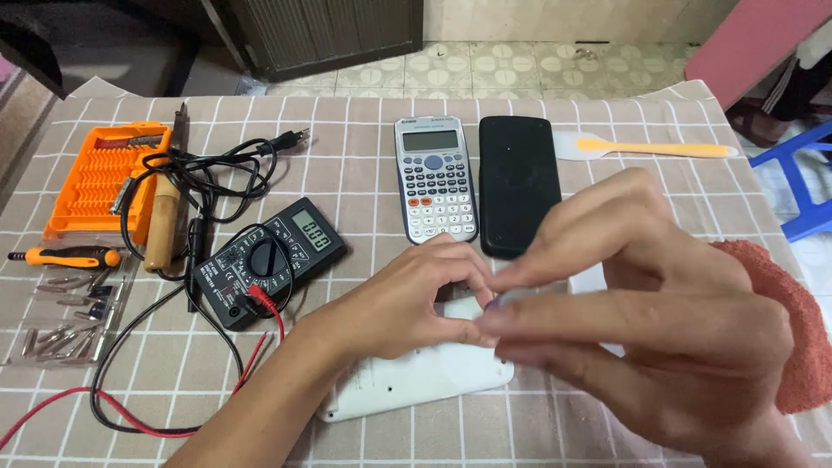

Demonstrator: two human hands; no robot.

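Note:
My left hand [407,303] reaches in from the lower left and rests on a white plastic device [416,381] lying flat on the checked cloth. Its thumb and forefinger curl into a ring and pinch the device's upper part. My right hand [641,303] comes in from the lower right, blurred by motion. Its fingertips meet the left hand's fingertips over the white device. Whatever sits between the fingertips is too small and blurred to make out. A grey calculator [435,178] and a black cover [517,182] lie side by side just beyond the hands.
A black multimeter [269,260] with red and black leads lies left of centre. Farther left are a wooden-handled soldering iron [165,221], an orange bit case [100,178], an orange screwdriver [65,256] and loose bits [65,321]. A spatula [641,147] lies at the back right, a reddish cloth [793,338] at the right edge.

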